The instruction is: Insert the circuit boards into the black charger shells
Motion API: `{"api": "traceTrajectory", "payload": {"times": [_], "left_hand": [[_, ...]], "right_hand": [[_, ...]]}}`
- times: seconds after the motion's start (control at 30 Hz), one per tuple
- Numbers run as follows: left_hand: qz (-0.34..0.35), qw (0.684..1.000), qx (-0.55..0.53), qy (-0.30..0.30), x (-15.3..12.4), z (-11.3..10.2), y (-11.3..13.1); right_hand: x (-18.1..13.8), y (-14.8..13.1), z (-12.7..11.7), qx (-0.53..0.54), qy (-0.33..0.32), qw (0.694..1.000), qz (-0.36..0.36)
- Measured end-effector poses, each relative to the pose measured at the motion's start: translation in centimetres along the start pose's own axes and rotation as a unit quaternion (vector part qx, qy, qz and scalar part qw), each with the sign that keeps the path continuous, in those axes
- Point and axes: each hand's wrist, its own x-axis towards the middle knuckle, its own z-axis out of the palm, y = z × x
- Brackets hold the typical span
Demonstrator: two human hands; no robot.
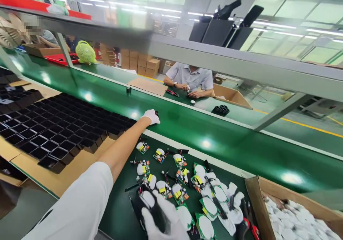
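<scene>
My left hand [151, 116], in a white glove, is stretched out over the green conveyor belt. Its fingers are closed round a small dark part [157, 114], mostly hidden by the glove. Low in the view my gloved right hand [167, 216] grips a black plastic housing [139, 211] with pale lettering on its side, thumb and fingers around it. A white round pad [148, 198] shows at the housing's upper end. Around that hand lie several green circuit boards [180, 194] with yellow parts, white pads and black leads.
Rows of black square housings [50, 125] stand on cardboard at left. A cardboard box [253, 193] of white pieces and red-handled pliers [250, 227] are at right. A metal shelf [187, 50] crosses above. Across the belt a co-worker [191, 79] handles a small part.
</scene>
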Motion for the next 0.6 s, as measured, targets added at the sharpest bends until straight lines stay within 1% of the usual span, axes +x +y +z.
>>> {"api": "traceTrajectory", "payload": {"times": [0.07,0.13,0.2,0.27,0.3,0.33,0.4,0.43,0.47,0.5,0.53,0.57,0.6], "left_hand": [[-0.011,1.0,-0.005,0.006,-0.4,0.0,-0.5],[-0.022,0.999,-0.016,0.031,-0.9,-0.9,-1.1],[-0.025,0.996,-0.035,0.077,-2.0,-2.3,-1.7],[-0.009,0.989,-0.064,0.136,-4.6,-3.6,-2.3],[0.009,0.983,-0.081,0.166,-6.7,-4.0,-2.7],[0.032,0.975,-0.103,0.195,-9.4,-4.2,-3.2],[0.078,0.956,-0.149,0.24,-16.4,-3.4,-4.3],[0.115,0.925,-0.219,0.289,-20.3,-2.3,-5.0],[0.122,0.893,-0.267,0.341,-24.1,-1.0,-5.6],[0.119,0.875,-0.287,0.37,-27.7,0.6,-6.2],[0.131,0.882,-0.283,0.353,-30.9,2.3,-6.7],[0.157,0.899,-0.269,0.308,-33.4,4.0,-7.2],[0.16,0.911,-0.252,0.285,-35.4,5.6,-7.8]], "right_hand": [[1.9,-0.1,-1.6,-0.027,0.001,1.0,-0.004],[3.6,-0.2,-2.9,-0.021,0.013,0.999,-0.026],[4.7,-0.3,-3.8,0.018,0.036,0.997,-0.063],[5.3,-0.5,-4.2,0.058,0.057,0.991,-0.102],[5.5,-0.7,-4.2,0.07,0.065,0.989,-0.117],[5.6,-1.0,-4.2,0.076,0.074,0.986,-0.128],[5.6,-2.0,-3.8,0.089,0.089,0.982,-0.14],[5.5,-2.6,-3.5,0.102,0.092,0.981,-0.139],[5.4,-3.3,-3.0,0.12,0.093,0.979,-0.137],[5.1,-4.1,-2.4,0.139,0.09,0.977,-0.135],[4.7,-4.9,-1.6,0.155,0.091,0.975,-0.131],[4.1,-5.7,-0.7,0.166,0.089,0.974,-0.125],[3.3,-6.4,0.3,0.171,0.088,0.974,-0.117]]}}
